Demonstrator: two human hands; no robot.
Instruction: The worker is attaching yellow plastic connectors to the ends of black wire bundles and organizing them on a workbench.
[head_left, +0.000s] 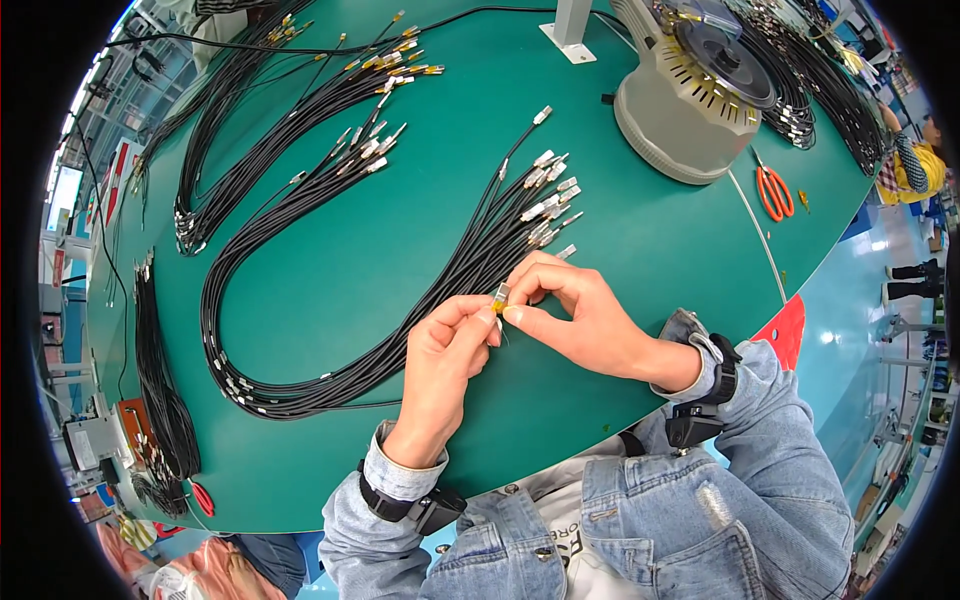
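Note:
My left hand [445, 355] and my right hand [580, 315] meet above the near middle of the table. Between their fingertips is a small silver cable connector [502, 291] with a bit of yellow tape [497, 307] at its base. Thumb and forefinger of each hand are closed in a pinch on this connector end. Just beyond my hands lies a bundle of black cables [440, 290], bent in a wide U. Its silver plug ends [545, 205] fan out past my right fingers. The cable behind the held connector is mostly hidden by my left hand.
More black cable bundles [265, 150] lie far left, and another [165, 380] hangs along the left edge. A rounded grey machine [670, 125] with a black disc stands far right. Orange-handled scissors [774, 193] rest beside it on the green tabletop [330, 245].

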